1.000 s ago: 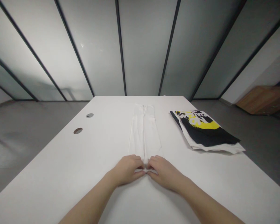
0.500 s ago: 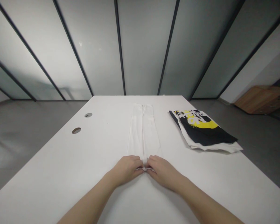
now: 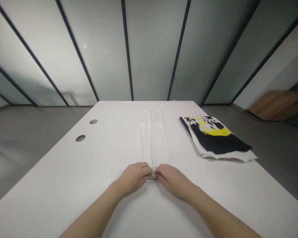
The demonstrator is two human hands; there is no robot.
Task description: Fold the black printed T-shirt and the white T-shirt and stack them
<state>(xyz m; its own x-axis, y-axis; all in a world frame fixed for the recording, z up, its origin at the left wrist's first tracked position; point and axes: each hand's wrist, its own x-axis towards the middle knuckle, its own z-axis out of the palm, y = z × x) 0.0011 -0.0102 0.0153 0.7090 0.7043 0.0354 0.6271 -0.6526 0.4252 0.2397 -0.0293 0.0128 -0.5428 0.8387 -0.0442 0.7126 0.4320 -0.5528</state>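
Observation:
A white folded garment lies lengthwise on the table, two long panels meeting at a line down its middle. My left hand is closed on the left part of its near end, fingers curled over the cloth. On the right part of that same end, my right hand pinches the cloth between thumb and fingers. The two hands nearly meet at the middle line. A thin strip of cloth shows on the table just below the fingertips. What kind of garment it is, I cannot tell.
To the right rests a stack of folded clothes, black with a yellow and white print on top, white beneath. Two round holes pierce the left side of the white table. Frosted glass panels stand behind; a wooden cabinet is at far right.
Both hands have shifted slightly away from me with the cloth's near edge. A strip of cloth now shows below them.

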